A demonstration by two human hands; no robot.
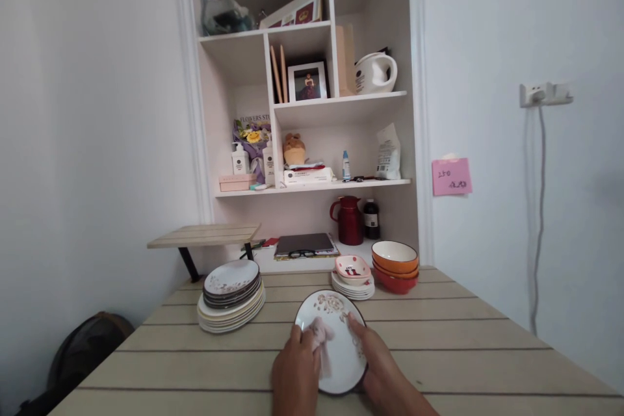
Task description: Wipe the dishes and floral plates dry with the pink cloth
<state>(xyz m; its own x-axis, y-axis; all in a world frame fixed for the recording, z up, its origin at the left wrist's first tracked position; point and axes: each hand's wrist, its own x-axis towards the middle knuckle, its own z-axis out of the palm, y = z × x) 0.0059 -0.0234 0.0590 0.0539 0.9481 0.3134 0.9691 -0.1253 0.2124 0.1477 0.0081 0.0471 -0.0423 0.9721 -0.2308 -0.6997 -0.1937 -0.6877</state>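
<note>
A white plate with a dark rim and a brown flower pattern is tilted up above the near part of the table. My right hand grips its right edge, thumb on the face and the other fingers hidden behind. In my left hand a pale pink cloth is bunched, pressed against the left part of the plate's face. To the left stands a stack of plates, dark-rimmed ones on top of larger pale ones.
Small white plates bear a pink patterned bowl at the back. Right of them are stacked orange and red bowls. A raised wooden shelf stands at the back left, and a red jug stands in the wall cabinet.
</note>
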